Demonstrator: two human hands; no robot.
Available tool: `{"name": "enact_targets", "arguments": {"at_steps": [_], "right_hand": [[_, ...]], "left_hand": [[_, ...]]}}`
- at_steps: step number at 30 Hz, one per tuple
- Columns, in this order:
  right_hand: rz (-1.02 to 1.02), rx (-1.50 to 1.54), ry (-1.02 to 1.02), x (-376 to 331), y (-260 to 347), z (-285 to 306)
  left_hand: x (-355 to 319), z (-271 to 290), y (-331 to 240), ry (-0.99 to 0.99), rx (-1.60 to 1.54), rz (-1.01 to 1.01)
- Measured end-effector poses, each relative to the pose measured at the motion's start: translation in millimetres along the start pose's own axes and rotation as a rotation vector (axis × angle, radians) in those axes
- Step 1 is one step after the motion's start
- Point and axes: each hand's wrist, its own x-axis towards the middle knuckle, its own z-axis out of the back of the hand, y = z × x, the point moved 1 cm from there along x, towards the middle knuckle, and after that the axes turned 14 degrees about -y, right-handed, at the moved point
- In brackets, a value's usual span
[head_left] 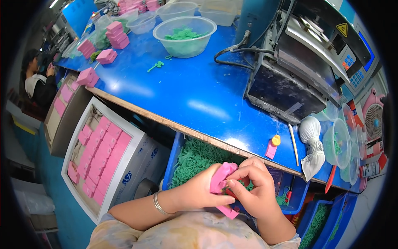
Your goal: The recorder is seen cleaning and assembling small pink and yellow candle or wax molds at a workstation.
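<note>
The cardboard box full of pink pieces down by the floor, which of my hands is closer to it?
Left. Your left hand sits just right of the cardboard box, while your right hand is farther right, past the pink piece both hands hold.

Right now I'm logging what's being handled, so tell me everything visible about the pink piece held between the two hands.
The flat pink piece looks like thin, matte card or soft plastic, folded or bent. Its upper part rises between the thumbs; a lower corner pokes out beneath the hands. The left hand pinches it from the left, the right hand from the right. It is held over the blue bin of green parts, below the table's edge.
</note>
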Motion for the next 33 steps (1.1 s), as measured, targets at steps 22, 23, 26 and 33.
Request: {"name": "enact_targets", "arguments": {"at_steps": [22, 23, 26, 33], "right_hand": [[0.412, -0.149, 0.047, -8, -1, -1], [0.380, -0.136, 0.034, -10, -2, 0], [0.320, -0.101, 0.015, -13, -3, 1], [0.152, -0.013, -0.112, -20, 2, 2]], "left_hand": [[-4, 4, 10, 0.004, -0.190, 0.023], [-5, 4, 10, 0.019, -0.221, 0.049], [-6, 4, 10, 0.035, -0.216, 0.038], [-5, 5, 14, -0.015, -0.227, 0.022]]}}
